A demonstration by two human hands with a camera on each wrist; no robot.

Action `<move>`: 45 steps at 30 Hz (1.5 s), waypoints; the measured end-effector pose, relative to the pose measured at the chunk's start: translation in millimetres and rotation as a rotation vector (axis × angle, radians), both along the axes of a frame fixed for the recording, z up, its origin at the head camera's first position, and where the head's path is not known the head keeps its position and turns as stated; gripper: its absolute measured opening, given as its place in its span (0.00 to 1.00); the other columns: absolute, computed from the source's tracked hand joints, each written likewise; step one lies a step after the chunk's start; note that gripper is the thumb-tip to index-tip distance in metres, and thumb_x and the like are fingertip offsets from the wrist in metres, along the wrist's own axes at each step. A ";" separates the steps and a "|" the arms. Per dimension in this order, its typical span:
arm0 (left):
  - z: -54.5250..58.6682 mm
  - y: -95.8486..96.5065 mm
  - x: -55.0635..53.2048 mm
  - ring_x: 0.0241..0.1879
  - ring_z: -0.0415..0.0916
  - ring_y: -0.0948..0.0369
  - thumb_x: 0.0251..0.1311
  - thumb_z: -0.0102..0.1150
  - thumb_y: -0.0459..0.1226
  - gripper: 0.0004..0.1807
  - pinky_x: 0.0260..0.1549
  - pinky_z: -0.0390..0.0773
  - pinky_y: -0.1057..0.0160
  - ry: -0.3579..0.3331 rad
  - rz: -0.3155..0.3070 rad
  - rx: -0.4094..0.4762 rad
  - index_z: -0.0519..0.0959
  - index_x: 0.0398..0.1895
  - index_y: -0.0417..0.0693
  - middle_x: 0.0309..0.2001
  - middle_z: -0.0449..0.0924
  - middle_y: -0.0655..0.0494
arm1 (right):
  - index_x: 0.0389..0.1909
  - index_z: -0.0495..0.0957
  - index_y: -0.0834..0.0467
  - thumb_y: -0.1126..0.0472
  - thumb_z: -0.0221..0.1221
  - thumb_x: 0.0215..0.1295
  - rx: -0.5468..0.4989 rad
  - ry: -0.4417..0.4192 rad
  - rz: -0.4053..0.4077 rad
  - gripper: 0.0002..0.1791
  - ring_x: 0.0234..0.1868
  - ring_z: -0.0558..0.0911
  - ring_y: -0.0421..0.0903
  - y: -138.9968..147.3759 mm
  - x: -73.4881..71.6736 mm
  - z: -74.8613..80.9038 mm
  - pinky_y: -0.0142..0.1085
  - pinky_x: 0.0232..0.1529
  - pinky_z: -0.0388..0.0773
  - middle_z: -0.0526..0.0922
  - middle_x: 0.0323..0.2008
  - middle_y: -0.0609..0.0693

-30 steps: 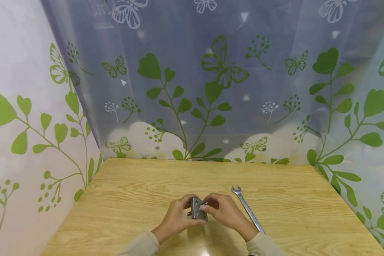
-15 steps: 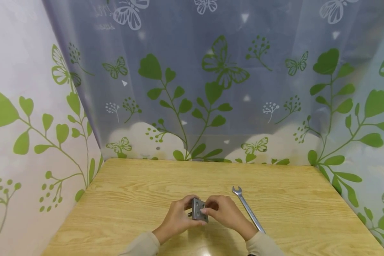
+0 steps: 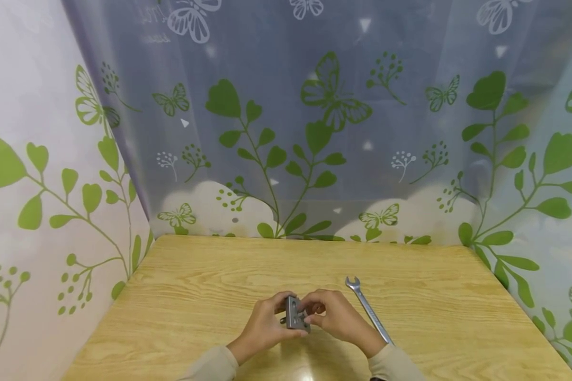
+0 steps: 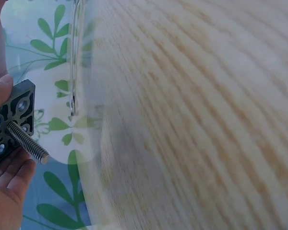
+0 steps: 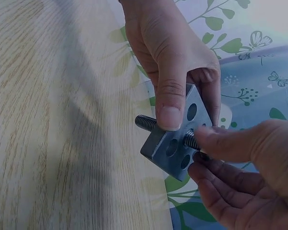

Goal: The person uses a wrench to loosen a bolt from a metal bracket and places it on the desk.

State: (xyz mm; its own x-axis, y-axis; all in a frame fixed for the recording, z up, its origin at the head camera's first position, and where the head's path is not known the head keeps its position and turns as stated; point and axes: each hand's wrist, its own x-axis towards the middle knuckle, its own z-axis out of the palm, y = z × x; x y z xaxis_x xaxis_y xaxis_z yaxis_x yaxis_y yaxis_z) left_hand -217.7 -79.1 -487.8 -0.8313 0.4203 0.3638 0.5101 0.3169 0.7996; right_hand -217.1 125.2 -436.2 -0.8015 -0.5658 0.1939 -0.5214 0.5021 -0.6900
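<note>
A square grey metal plate (image 3: 292, 313) with round holes is held up over the table, tilted. My left hand (image 3: 264, 328) grips it by its edges, thumb on the near side and fingers on the far side. A threaded rod (image 4: 28, 141) runs through the plate's middle and sticks out on both sides. The plate's other face, with ribs and recesses, shows in the left wrist view. In the right wrist view, the thumb and curled fingers of my right hand (image 5: 245, 163) pinch the rod's end on the holed face. The thumb covers part of that end.
A combination wrench (image 3: 369, 309) lies on the wood-grain table (image 3: 209, 275) to the right, its open end pointing away and its near end beside the right wrist. Butterfly-and-leaf printed curtains (image 3: 276, 106) stand behind the table and at both sides.
The right thumb has moved down and off the plate's face, while the index finger has reached forward over the rod. Left hand, plate and wrench stay nearly in place.
</note>
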 end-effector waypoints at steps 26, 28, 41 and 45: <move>-0.7 -0.7 1.2 0.49 0.81 0.56 0.42 0.77 0.46 0.36 0.46 0.80 0.69 -0.004 0.014 0.006 0.74 0.54 0.41 0.49 0.81 0.49 | 0.41 0.82 0.59 0.64 0.64 0.60 0.018 -0.002 -0.006 0.08 0.35 0.80 0.39 -1.6 -0.2 -1.3 0.30 0.37 0.81 0.83 0.37 0.46; -1.2 -0.8 1.2 0.49 0.81 0.56 0.42 0.77 0.47 0.36 0.46 0.80 0.69 -0.006 0.012 0.007 0.74 0.55 0.41 0.49 0.82 0.49 | 0.40 0.82 0.57 0.68 0.65 0.57 0.011 -0.006 0.006 0.10 0.37 0.80 0.40 -1.5 0.0 -0.7 0.31 0.41 0.81 0.81 0.39 0.45; -0.6 -0.5 1.4 0.49 0.81 0.55 0.42 0.77 0.46 0.36 0.47 0.81 0.67 -0.020 0.009 0.010 0.74 0.55 0.41 0.50 0.81 0.48 | 0.47 0.80 0.61 0.66 0.65 0.59 0.000 -0.038 0.002 0.14 0.40 0.82 0.43 -1.2 0.3 -0.9 0.30 0.42 0.81 0.82 0.42 0.49; -0.5 -0.5 1.6 0.49 0.81 0.54 0.42 0.77 0.45 0.37 0.47 0.81 0.67 -0.012 0.008 0.005 0.73 0.55 0.40 0.50 0.80 0.47 | 0.47 0.79 0.62 0.52 0.60 0.66 0.013 -0.081 -0.036 0.18 0.36 0.82 0.41 0.2 -0.7 -3.5 0.31 0.37 0.80 0.84 0.39 0.50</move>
